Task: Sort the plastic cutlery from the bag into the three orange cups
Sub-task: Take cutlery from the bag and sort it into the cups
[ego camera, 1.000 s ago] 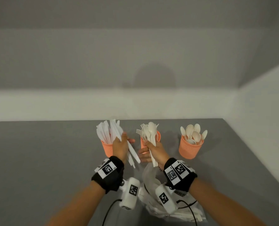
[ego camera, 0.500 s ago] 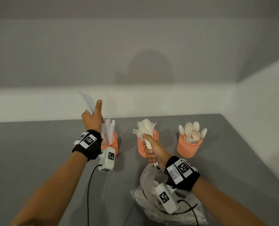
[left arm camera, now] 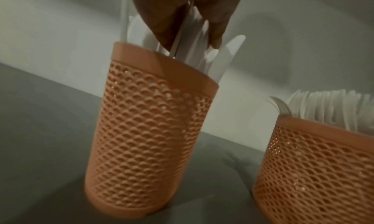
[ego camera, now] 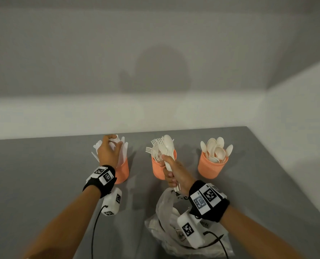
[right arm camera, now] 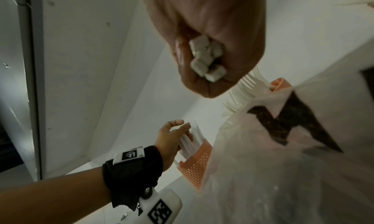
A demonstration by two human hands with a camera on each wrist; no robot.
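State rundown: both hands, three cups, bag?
left hand: gripping knives at left cup
right hand: gripping spoon bundle, raised
left cup: upright, holds knives
middle cup: upright, holds forks
right cup: upright, holds spoons
bag: crumpled on table

Your head view is evenly, softly lit from behind and above you: a rounded shadow point(ego camera: 160, 69) falls on the back wall point(ego camera: 61, 53), which bows at the edges. Your left wrist view is dim, greenish and smeared with motion blur. Your right wrist view is brighter, its near parts out of focus.
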